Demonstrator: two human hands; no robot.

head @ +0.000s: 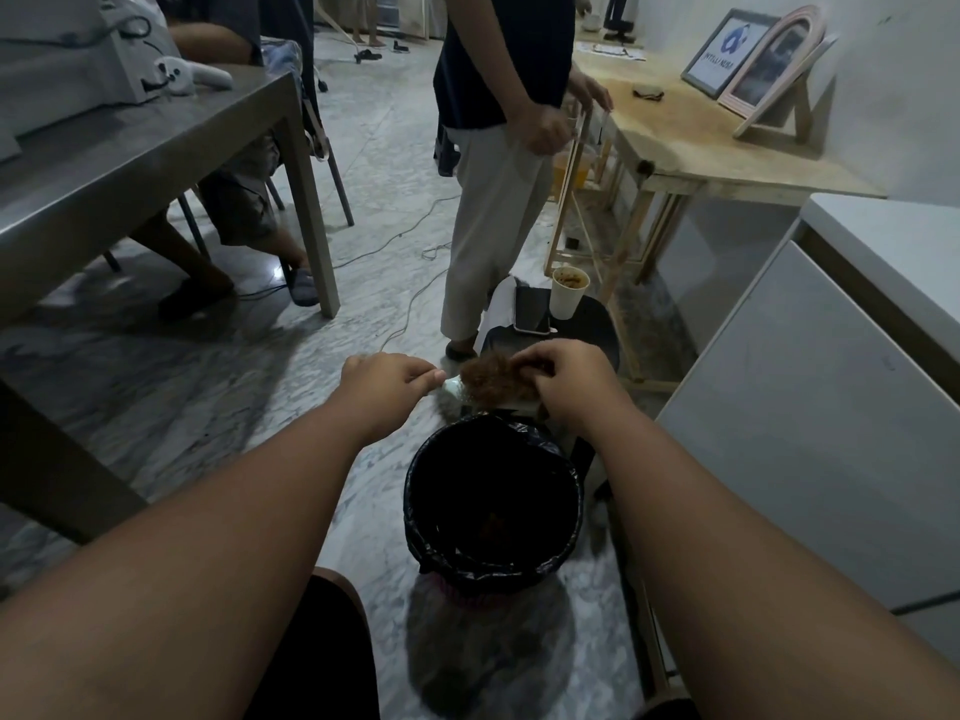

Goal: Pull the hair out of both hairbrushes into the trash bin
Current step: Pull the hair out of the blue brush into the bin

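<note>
Hairbrush (451, 388) over trash bin (414, 511): left hand (387, 380) grips handle, right hand (569, 383) pinches hair clump (491, 383).

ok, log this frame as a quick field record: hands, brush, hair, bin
left hand: grips one end of the hairbrush
right hand: pinches the hair clump
hairbrush: pale, held level above the far rim of the trash bin
hair clump: brown, on the brush, not yet dropped
trash bin: on the floor, black liner, contents too dark to tell
second brush: not in view
behind: phone and paper cup on a black stool
</note>
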